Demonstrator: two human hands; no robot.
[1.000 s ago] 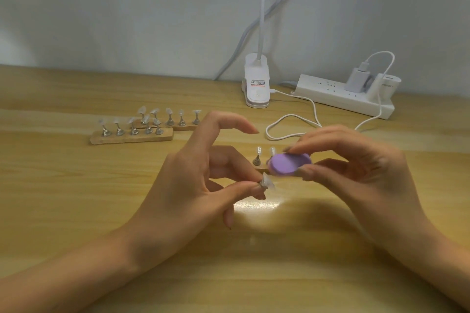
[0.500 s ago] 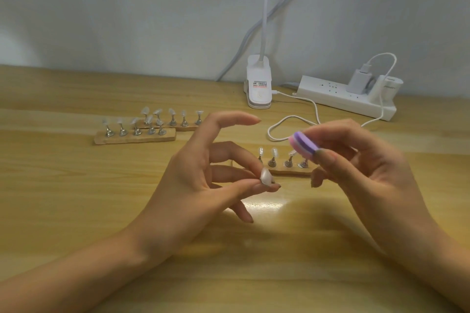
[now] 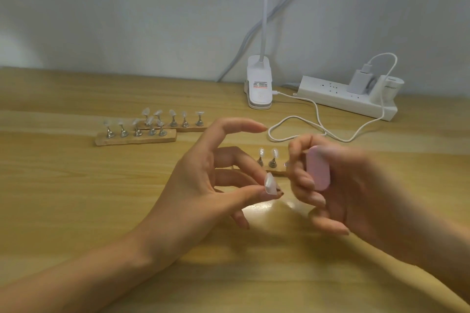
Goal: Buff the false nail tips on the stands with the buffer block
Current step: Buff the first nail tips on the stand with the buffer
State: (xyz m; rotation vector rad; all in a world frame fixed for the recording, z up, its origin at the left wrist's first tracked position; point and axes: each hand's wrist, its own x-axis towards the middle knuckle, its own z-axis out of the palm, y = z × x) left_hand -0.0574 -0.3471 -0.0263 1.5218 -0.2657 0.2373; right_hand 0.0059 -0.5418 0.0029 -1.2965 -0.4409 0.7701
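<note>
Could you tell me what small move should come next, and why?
Probably bring the buffer block leftward onto the nail tip: the left hand pinches the tip, the right hand holds the block, and a gap separates them.

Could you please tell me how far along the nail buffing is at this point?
Done: unclear; the tips on the far bases look alike. In hand: the left hand pinches one nail tip, the right hand holds the buffer block, apart from it. Left: buffing that tip, perhaps others.
</note>
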